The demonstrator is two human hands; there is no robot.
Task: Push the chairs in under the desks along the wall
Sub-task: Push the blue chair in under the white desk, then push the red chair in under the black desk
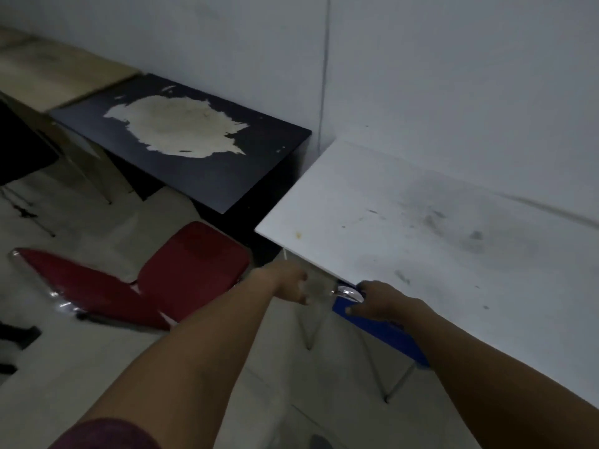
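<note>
Right hand (pixel 376 301) sits on the top edge of the blue chair (pixel 385 333), fingers curled over the blue backrest just beside its chrome frame bend (pixel 351 292); it looks like a grasp on the backrest, most likely to steer and shove the chair forward. Left hand (pixel 291 283) is loosely curled near the corner of the white surface (pixel 421 228), just left of the chrome bend; whether it actually holds any part of the frame cannot be told, the area is blurred. Blue chair is already mostly under the white surface, only its backrest and thin metal legs (pixel 311 332) showing at the near edge, so this one seems nearly done. Red chair (pixel 181 273) stands out on the floor (pixel 97 367) to the left, well clear of the black surface (pixel 194 147) with the worn pale patch, seat toward that desk and back toward the room; judged not yet pushed in. Further left a beige surface (pixel 48 76) runs along the same wall (pixel 421 76), with dark shapes under and beside it too dim to identify. Possible snag: red chair seat sits near the gap between the black and white surfaces, close to the left forearm, and could get bumped. A cable or seam (pixel 324 76) runs down the wall behind the desks.
</note>
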